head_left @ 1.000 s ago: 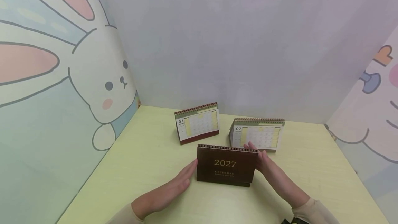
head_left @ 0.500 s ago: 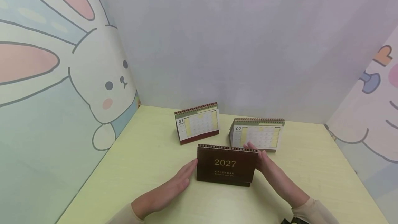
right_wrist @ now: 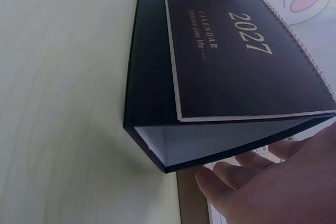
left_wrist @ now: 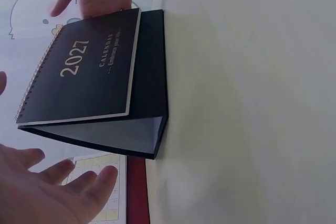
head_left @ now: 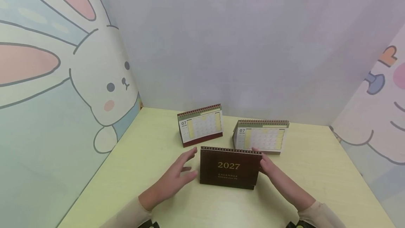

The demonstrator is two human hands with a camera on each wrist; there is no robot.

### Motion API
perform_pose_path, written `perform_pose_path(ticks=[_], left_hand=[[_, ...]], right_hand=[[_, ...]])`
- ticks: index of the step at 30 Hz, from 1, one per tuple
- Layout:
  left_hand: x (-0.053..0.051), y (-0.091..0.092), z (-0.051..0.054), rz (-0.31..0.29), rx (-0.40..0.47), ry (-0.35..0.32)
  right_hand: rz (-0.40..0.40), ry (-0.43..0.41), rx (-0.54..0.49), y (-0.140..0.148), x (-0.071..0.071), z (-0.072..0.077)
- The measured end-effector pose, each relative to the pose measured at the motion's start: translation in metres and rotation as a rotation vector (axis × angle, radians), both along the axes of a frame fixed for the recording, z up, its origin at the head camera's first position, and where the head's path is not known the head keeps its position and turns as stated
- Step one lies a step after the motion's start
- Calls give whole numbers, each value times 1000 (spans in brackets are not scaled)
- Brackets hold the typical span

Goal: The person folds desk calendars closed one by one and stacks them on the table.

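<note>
A dark brown 2027 desk calendar [head_left: 229, 168] stands upright like a tent on the table, its spiral binding on top. Left of it is my left hand [head_left: 174, 177], fingers spread and thumb apart, with a small gap to the calendar's edge. On the other side my right hand [head_left: 269, 168] has its fingers partly hidden behind the calendar's right edge. Seen from the right wrist, those fingers [right_wrist: 231, 174] are loosely bent beside the calendar's open end; whether they touch the back panel I cannot tell. The left wrist view shows the hollow end of the calendar [left_wrist: 89, 72] facing my left palm.
Behind stand two more desk calendars turned to month pages: one with a red base [head_left: 202, 126] at back left, one with a brownish base [head_left: 264, 136] at back right. The pale yellow table [head_left: 142, 157] meets a plain back wall [head_left: 227, 45] and cartoon-printed side walls.
My left hand has lifted off the calendar's left edge, spreading its fingers and thumb. My right hand has turned slightly, with its fingers less visible. The calendars stay in place.
</note>
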State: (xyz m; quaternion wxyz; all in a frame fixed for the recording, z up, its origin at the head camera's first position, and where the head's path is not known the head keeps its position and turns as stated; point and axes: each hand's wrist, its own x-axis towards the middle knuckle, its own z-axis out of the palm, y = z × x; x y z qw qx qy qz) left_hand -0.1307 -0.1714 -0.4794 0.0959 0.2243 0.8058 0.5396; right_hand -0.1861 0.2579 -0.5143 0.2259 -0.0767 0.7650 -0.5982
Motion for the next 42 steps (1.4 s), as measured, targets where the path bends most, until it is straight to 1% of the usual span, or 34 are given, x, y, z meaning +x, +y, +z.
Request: perform_pose_path(ticks=[2,3,5,7,10,13,15,18,20,23,25,30,33,34,37,42], left_hand=[[-7,3,3,17,10,-18],[-10,4,4,22,15,-28],[-17,7,7,25,24,-50],[-23,9,8,21,30,-63],[-31,13,9,14,21,-79],[-36,16,9,2,-4,-80],[-38,18,8,5,-37,-71],[-40,20,7,15,-85,-62],[-40,20,7,33,-118,-54],[-40,21,7,35,-134,-39],[-41,21,8,39,-144,-24],[-44,24,7,31,-157,23],[-44,25,7,25,-157,41],[-44,25,8,24,-153,38],[-43,25,10,19,-154,56],[-39,25,14,14,-159,88]], right_hand=[[19,57,112,-3,27,22],[12,50,160,-4,37,30],[-33,35,194,-7,49,40],[-46,47,195,-10,52,45],[-37,76,189,-12,51,44],[-9,146,178,-13,48,40],[4,197,169,-13,47,39],[-1,230,136,-14,47,38],[-4,244,140,-15,47,38],[-13,278,169,-15,48,37],[-12,332,200,-15,48,36],[2,450,232,-17,48,32],[7,479,244,-17,48,30],[8,484,244,-17,48,29],[14,497,235,-16,47,27],[6,493,268,-16,45,26]])
